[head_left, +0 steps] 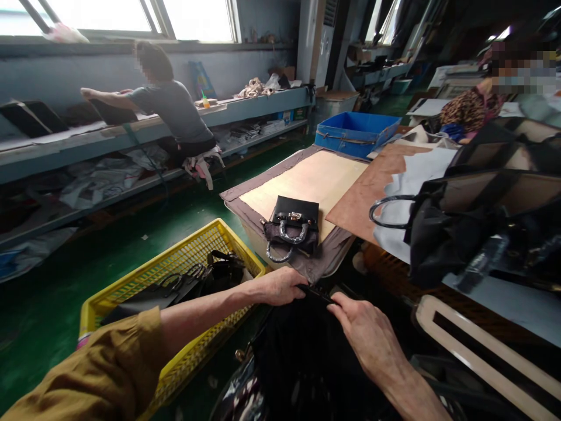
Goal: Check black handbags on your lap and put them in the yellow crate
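Observation:
My left hand [280, 286] is closed on the top edge of a black handbag [302, 339], pinching it with thumb and fingers. My right hand [366, 327] grips the same edge a little further right, so a short dark strip stretches between the two. The handbag hangs below in front of me. Its lower part is shiny, and a small gold-coloured fitting shows at its left. Much of it is too dark to make out. Just beyond my hands, a finished-looking black handbag [298, 207] with plastic-wrapped handles and a metal clasp lies on a board-topped bin [342, 169].
A yellow plastic crate [214, 231] holding black bags stands at left. Several black bags [456, 228] are piled on the right-hand table. Behind are a blue bin [346, 137], a person at a long bench [258, 114], and another person [471, 108] at far right.

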Demonstrator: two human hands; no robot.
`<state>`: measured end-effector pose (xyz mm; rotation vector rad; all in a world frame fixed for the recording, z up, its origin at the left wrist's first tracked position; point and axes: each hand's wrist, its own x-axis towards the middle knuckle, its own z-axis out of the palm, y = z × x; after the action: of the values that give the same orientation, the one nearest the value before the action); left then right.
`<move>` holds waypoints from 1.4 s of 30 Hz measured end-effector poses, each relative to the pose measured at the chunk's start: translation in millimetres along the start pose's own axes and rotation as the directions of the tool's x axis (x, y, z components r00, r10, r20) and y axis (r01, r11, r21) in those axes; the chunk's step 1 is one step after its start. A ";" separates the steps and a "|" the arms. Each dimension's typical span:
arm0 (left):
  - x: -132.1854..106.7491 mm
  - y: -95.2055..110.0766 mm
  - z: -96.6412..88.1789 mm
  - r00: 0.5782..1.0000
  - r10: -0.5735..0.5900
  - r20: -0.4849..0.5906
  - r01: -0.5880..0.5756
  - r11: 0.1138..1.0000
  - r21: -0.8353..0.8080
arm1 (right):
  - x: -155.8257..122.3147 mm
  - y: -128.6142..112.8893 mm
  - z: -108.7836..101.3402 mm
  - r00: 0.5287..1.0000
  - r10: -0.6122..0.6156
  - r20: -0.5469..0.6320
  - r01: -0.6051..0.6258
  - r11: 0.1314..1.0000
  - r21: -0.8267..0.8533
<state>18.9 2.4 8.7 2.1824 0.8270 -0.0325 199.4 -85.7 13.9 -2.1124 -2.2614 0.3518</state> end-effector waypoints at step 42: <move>16.1 19.2 5.6 0.993 -0.109 0.052 0.105 0.991 0.079 | 14.3 -13.4 11.6 0.981 -0.191 -0.031 0.188 0.980 -0.070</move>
<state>43.8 -1.8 13.2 2.1953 0.9233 -0.1812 183.1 -73.9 3.1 -1.8920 -2.4586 0.2308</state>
